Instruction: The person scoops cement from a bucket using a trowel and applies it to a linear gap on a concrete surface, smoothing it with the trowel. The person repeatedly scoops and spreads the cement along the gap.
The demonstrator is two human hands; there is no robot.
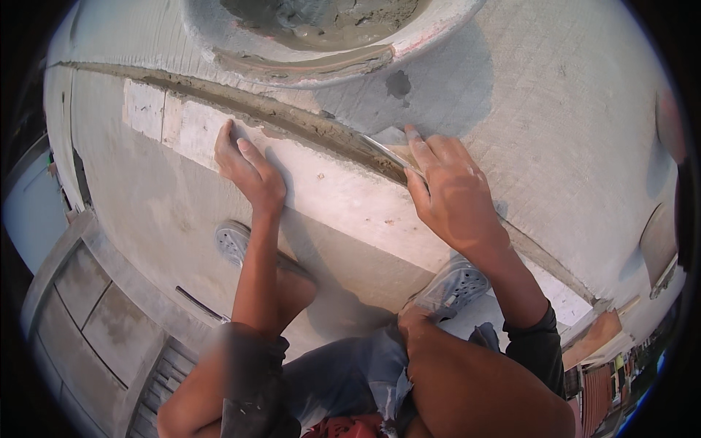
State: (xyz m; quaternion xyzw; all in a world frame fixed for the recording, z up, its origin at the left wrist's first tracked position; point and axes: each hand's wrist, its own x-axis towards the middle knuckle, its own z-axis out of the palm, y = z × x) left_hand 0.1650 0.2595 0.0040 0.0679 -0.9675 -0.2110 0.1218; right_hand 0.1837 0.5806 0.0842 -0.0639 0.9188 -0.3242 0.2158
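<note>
A long strip of wet grey mortar (285, 115) runs diagonally across the concrete surface, beside a pale, white-faced board (321, 179). My right hand (456, 193) is closed on a flat metal trowel (387, 152), whose thin blade lies along the mortar strip; its handle is hidden under my fingers. My left hand (252, 166) is at the board's near side with its fingers stretched toward the strip and nothing in them. The fingertips are at the board's face; whether they press on it I cannot tell.
A round basin (431, 45) holding wet mortar (328, 22) stands just beyond the strip. My shoes (456, 286) are on the near side, one by each arm. A short dark rod (198, 303) lies at lower left, near a raised concrete edge (139, 274) and grey panels (106, 332).
</note>
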